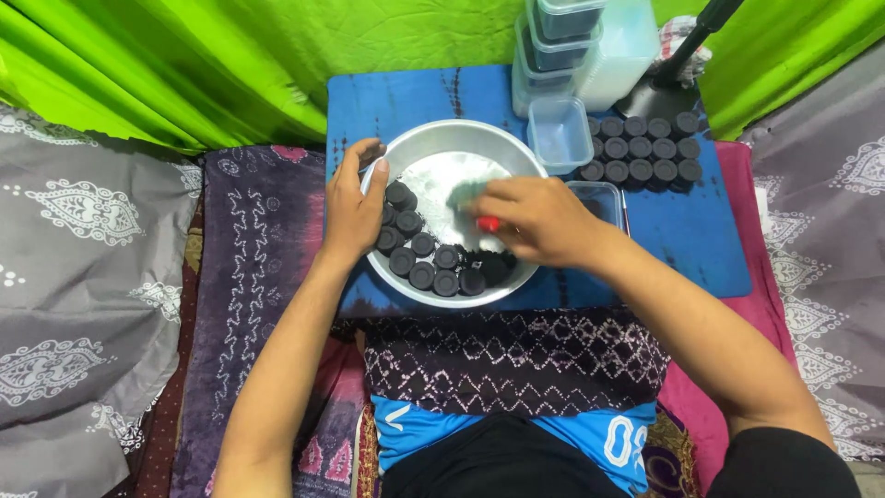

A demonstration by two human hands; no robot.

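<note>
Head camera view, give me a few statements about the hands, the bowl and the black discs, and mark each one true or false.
1. The left hand grips the rim of the metal bowl. True.
2. The black discs in the bowl fill its whole bottom. False: they line the left and near side, and the middle is bare metal.
3. The right hand is over the bowl and holds something with a small red part. True.
4. More black discs lie in rows on the blue mat to the right of the bowl. True.
5. The clear plastic containers are stacked on the grey patterned cloth. False: they stand at the far edge of the blue mat.
</note>
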